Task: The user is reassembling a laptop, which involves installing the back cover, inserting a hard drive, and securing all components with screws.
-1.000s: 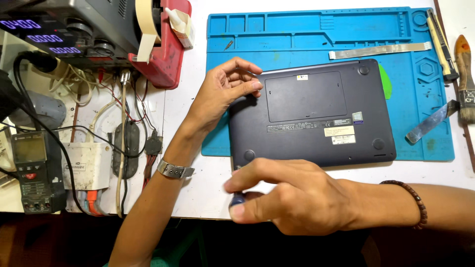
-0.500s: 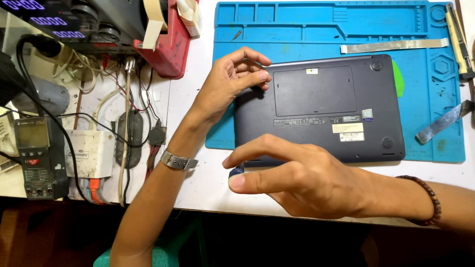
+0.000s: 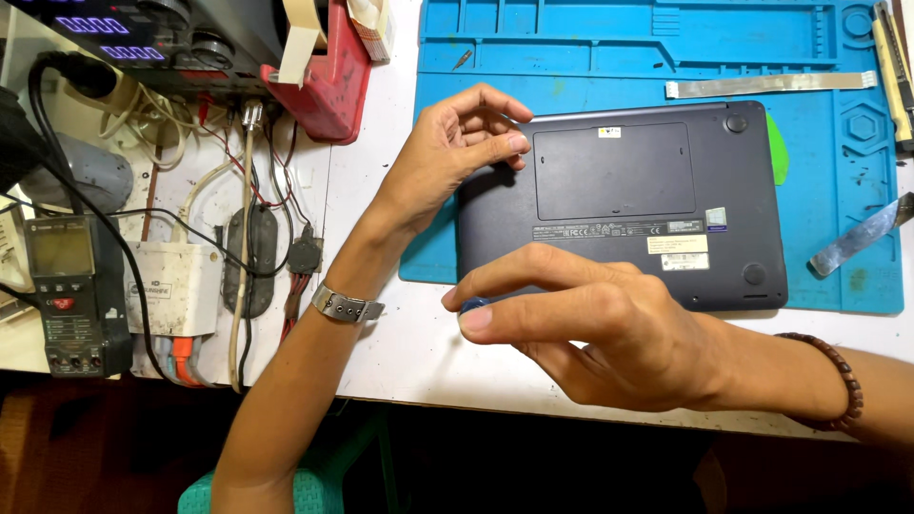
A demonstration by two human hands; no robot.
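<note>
On the blue mat [image 3: 571,57], the left hand [image 3: 457,157] steadies the laptop's [image 3: 619,205] ten-o'clock corner, fingers loosely curled; the right hand [image 3: 609,333] pinches a small blue pick [image 3: 473,306] at seven o'clock.

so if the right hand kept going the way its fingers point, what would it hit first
The right hand points left along the near edge of the dark grey laptop, pinching a small blue object. Straight on, it would probably meet the left forearm by the silver metal wristwatch, though depth is unclear.
</note>
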